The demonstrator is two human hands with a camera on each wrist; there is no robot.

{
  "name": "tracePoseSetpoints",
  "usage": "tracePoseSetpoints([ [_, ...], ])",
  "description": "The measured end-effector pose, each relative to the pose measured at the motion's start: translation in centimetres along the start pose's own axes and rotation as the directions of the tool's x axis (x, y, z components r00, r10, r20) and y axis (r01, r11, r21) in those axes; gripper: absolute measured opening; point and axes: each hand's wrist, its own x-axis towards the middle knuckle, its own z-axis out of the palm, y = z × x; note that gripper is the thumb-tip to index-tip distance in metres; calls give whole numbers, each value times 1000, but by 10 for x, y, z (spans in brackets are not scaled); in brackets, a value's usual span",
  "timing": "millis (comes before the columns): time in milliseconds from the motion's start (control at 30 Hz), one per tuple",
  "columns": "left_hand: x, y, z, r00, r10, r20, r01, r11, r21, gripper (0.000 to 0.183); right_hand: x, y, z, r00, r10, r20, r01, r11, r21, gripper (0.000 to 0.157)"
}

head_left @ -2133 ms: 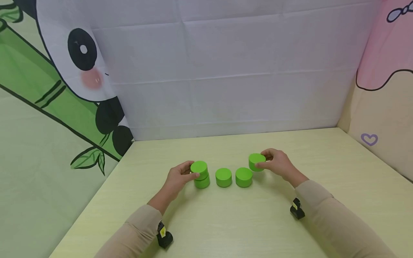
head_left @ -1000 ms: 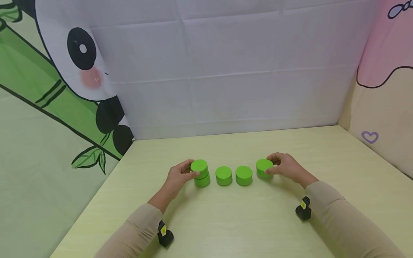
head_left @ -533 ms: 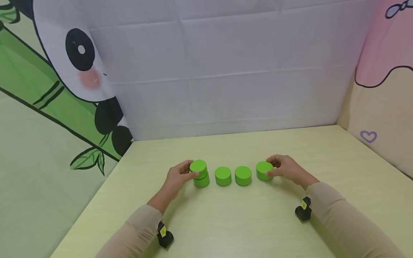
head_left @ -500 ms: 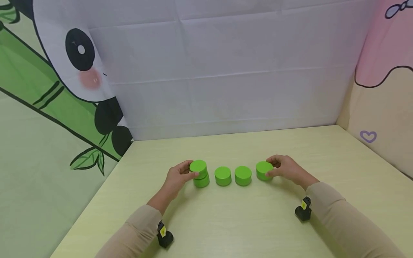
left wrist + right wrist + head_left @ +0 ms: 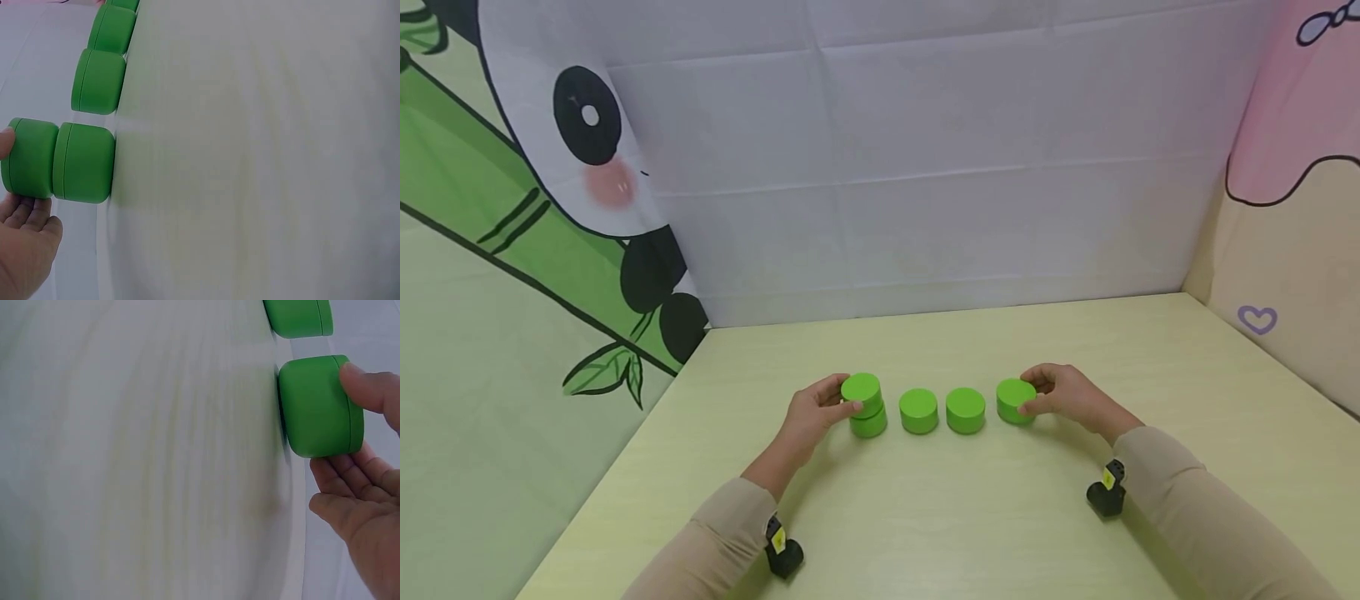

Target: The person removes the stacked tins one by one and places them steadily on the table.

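Note:
Several small round green lidded jars stand in a row on the table. At the row's left end, my left hand (image 5: 808, 414) pinches the upper jar (image 5: 861, 390) of a two-high stack between thumb and fingers. Its lower jar (image 5: 869, 426) rests on the table, and the left wrist view shows the upper jar (image 5: 31, 156) against the lower jar's lid (image 5: 60, 161). Two single jars, a left one (image 5: 919, 411) and a right one (image 5: 966, 411), stand in the middle. My right hand (image 5: 1060, 393) grips the rightmost jar (image 5: 1015, 400), at or just above the tabletop.
The pale wood-look table (image 5: 925, 517) meets a white cloth backdrop (image 5: 925, 167) behind the jars. Printed panels flank it, a green bamboo one (image 5: 512, 208) at left and a pink and beige one (image 5: 1292, 250) at right. Black wrist cameras hang below both sleeves.
Over two seconds my right hand has carried its jar rightward and down to the row's right end. It has lowered slightly in the last half second. My left hand stays put.

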Motion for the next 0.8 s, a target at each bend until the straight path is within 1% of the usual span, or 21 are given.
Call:
tracePoseSetpoints([
  [167,0,-1,0,1000,-2,-1,2,1000,14,54,-1,0,1,1000,0,-2,0,1000,-1,58],
  [333,0,-2,0,1000,-2,-1,2,1000,16,53,-3,-2,2,1000,21,3,-21,1000,13,55],
  [567,0,0,1,1000,-2,-2,2,1000,10,52,-3,-1,2,1000,27,13,-28,998,49,53],
  [800,1,-1,0,1000,0,-5,0,1000,8,53,-2,-1,2,999,26,22,-27,998,59,54],
])
